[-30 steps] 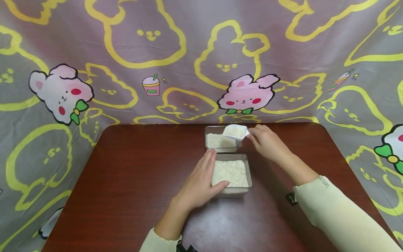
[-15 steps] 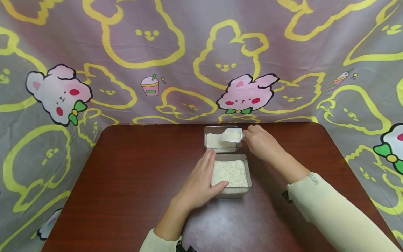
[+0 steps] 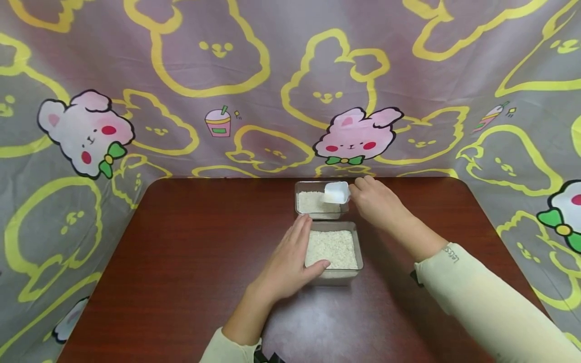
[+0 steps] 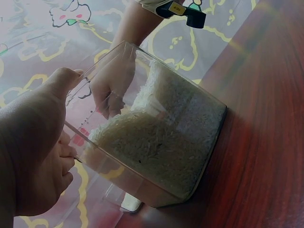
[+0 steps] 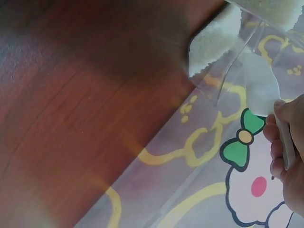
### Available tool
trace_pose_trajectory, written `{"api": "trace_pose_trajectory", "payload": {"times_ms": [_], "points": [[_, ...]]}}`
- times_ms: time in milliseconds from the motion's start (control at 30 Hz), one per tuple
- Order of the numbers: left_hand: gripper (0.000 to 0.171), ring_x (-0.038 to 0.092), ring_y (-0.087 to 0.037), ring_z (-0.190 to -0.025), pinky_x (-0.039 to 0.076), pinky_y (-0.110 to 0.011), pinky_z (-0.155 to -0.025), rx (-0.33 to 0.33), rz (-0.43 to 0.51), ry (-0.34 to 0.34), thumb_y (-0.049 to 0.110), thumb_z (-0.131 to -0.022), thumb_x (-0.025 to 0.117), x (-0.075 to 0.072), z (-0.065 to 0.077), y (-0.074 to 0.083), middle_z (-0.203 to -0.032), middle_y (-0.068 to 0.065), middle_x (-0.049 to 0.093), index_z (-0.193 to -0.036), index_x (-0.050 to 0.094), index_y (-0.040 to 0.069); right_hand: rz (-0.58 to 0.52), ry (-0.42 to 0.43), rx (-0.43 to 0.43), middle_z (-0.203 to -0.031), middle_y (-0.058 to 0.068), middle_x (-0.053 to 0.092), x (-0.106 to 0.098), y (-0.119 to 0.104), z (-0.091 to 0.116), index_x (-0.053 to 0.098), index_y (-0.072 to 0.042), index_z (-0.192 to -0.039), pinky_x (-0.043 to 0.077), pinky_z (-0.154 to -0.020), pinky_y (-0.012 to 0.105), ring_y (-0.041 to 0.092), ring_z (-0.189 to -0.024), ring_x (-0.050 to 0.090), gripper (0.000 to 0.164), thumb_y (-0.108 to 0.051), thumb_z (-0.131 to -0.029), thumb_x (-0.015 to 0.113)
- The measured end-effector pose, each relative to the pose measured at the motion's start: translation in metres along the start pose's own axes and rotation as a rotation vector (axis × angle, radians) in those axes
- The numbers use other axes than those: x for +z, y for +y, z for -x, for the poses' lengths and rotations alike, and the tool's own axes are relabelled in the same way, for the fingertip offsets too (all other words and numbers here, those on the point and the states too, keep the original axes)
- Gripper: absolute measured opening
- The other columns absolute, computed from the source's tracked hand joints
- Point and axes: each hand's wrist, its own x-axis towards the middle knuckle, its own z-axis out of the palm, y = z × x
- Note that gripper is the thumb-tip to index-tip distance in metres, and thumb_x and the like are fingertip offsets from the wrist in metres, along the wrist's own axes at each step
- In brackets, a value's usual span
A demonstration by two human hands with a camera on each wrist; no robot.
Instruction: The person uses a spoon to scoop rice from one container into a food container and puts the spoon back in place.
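Note:
My right hand (image 3: 379, 204) grips the handle of a white scoop (image 3: 337, 193) above the farther clear container (image 3: 313, 216), which holds rice. The scoop is tipped to the left, with a little rice at its lip and its white inside mostly showing. In the right wrist view, fingers and thumb close round the handle of the scoop (image 5: 261, 88). My left hand (image 3: 286, 262) rests on the nearer clear container (image 3: 333, 276), fingers stretched along its left side, thumb over its front rim. Rice (image 4: 156, 137) lies sloped inside this deeper container in the left wrist view.
Both containers stand one behind the other on a dark red-brown table (image 3: 204, 252). A patterned curtain (image 3: 254, 111) rises right behind the table's far edge and along both sides. Black wrist straps (image 4: 183, 12) show at the sleeves.
The scoop has moved slightly left and tipped over the farther container. Rice that filled it a second ago has mostly left it. The left hand stays in place.

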Motion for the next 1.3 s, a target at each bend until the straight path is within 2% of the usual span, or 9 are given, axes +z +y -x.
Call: {"api": "trace_pose_trajectory", "payload": {"times_ms": [300, 633, 900, 1067, 1300], "points": [[0.093, 0.014, -0.026, -0.152, 0.020, -0.044, -0.123, 0.014, -0.008, 0.002, 0.057, -0.093, 0.054, 0.000, 0.000, 0.000, -0.164, -0.011, 0.015, -0.157, 0.015, 0.002, 0.065, -0.060, -0.036, -0.082, 0.017, 0.057, -0.006, -0.001, -0.001, 0.065, 0.008, -0.092, 0.047, -0.065, 0.042, 0.035, -0.078, 0.052, 0.008, 0.005, -0.086, 0.060], [0.093, 0.015, -0.028, -0.152, 0.019, -0.045, -0.122, 0.011, -0.004, -0.003, 0.053, -0.093, 0.057, -0.001, -0.001, 0.000, -0.165, -0.011, 0.014, -0.157, 0.014, 0.002, 0.099, -0.022, -0.044, -0.083, 0.018, 0.057, -0.014, 0.000, -0.001, 0.065, 0.009, -0.096, 0.048, -0.067, 0.041, 0.034, -0.077, 0.052, 0.012, 0.006, -0.086, 0.060], [0.093, 0.013, -0.024, -0.152, 0.019, -0.042, -0.123, 0.001, 0.000, 0.001, 0.054, -0.092, 0.058, 0.000, 0.000, 0.000, -0.164, -0.012, 0.016, -0.156, 0.016, 0.001, 0.101, -0.098, -0.060, -0.084, 0.017, 0.059, -0.011, -0.005, 0.006, 0.066, 0.008, -0.095, 0.050, -0.067, 0.042, 0.034, -0.080, 0.054, 0.011, 0.006, -0.086, 0.061], [0.093, 0.012, -0.021, -0.152, 0.019, -0.041, -0.123, -0.003, 0.001, 0.004, 0.055, -0.092, 0.058, 0.001, 0.000, 0.000, -0.164, -0.011, 0.016, -0.156, 0.017, 0.001, 0.100, -0.083, -0.060, -0.087, 0.017, 0.059, -0.010, -0.004, 0.009, 0.066, 0.008, -0.098, 0.051, -0.069, 0.043, 0.034, -0.081, 0.054, 0.013, 0.006, -0.086, 0.060], [0.092, 0.014, -0.025, -0.152, 0.020, -0.045, -0.122, 0.009, -0.001, 0.010, 0.054, -0.092, 0.057, 0.001, 0.000, -0.001, -0.163, -0.013, 0.017, -0.156, 0.018, 0.000, 0.120, -0.043, -0.078, -0.085, 0.017, 0.057, -0.009, -0.003, 0.011, 0.065, 0.008, -0.098, 0.049, -0.067, 0.041, 0.034, -0.080, 0.052, 0.013, 0.005, -0.088, 0.056]]}}
